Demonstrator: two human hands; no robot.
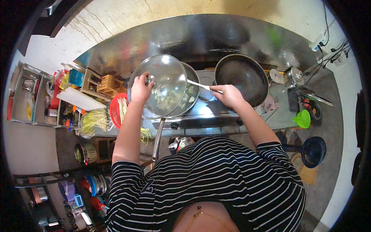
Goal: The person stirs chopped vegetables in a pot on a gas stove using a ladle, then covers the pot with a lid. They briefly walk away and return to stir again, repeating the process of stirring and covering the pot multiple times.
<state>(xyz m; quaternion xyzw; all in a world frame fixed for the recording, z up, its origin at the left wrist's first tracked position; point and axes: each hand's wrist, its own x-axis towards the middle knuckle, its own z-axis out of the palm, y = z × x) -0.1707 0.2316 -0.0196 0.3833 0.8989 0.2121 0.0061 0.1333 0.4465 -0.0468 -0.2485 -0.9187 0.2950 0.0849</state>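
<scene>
My left hand (142, 88) grips the knob of a round glass lid (162, 68), which lies over much of a frying pan (193, 76) on the left side of the stove. Pale chopped food (163, 100) shows through the glass, with a few pieces in the uncovered right part of the pan. Between the fingers of my right hand (229, 95) is a white-handled utensil (200, 84); its far end reaches toward the pan and is hidden by the lid. The pan's metal handle (158, 140) points toward me.
A dark wok (242, 78) sits on the right burner. Left of the pan are a red basket (115, 111), pale-yellow shoots (95, 121) and a white cutting board (82, 98). A lidded metal pot (295, 76) and a green scoop (303, 119) stand at the right.
</scene>
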